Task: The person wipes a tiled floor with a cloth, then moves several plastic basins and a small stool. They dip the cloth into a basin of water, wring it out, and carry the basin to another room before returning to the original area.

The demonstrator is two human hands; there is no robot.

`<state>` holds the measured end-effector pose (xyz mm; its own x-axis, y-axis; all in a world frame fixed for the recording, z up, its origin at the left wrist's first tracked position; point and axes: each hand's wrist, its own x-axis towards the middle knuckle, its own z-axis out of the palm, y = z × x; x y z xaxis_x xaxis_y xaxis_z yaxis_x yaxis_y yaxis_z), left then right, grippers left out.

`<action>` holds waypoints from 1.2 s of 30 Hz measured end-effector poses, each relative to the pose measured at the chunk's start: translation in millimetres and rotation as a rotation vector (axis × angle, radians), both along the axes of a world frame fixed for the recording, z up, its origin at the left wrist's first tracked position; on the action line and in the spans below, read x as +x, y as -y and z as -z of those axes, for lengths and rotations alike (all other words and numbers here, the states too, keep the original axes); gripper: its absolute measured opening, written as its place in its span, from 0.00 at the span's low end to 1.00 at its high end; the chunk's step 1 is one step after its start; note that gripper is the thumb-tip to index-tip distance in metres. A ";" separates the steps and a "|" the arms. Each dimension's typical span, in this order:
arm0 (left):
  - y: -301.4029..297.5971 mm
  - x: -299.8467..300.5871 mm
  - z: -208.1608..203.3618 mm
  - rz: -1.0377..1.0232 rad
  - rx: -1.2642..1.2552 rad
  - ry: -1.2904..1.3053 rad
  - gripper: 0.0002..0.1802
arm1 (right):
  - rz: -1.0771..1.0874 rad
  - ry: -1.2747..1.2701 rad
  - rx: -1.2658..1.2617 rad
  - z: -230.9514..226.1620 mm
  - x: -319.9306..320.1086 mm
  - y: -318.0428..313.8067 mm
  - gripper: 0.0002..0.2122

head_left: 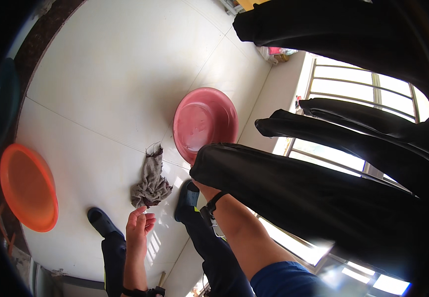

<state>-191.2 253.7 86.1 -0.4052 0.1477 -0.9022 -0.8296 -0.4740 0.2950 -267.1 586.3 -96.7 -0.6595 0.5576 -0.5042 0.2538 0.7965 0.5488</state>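
Note:
My left hand (139, 225) is raised above the floor, palm partly up, fingers loosely bent and apart, with nothing in it. In the picture, a crumpled grey-brown cloth (151, 180) with frayed ends appears just beyond its fingertips; it seems to lie on the floor. My right arm reaches forward to the end of a hanging black garment (273, 183). That garment covers most of my right hand (204, 189), so its fingers are hidden. Past that hand, a pink basin (209, 119) stands on the floor with a wet-looking inside.
More black garments (323, 24) hang along the right, before barred windows (343, 81). An orange basin (29, 188) stands at the left, and a dark green round thing (2, 101) shows beyond it. My slippered feet (103, 222) are on the pale tiled floor (105, 74).

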 end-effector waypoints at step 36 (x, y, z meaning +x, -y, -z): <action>110.8 132.6 -103.9 -0.054 -0.324 0.223 0.18 | -0.116 0.303 -1.004 -296.6 113.9 130.2 0.18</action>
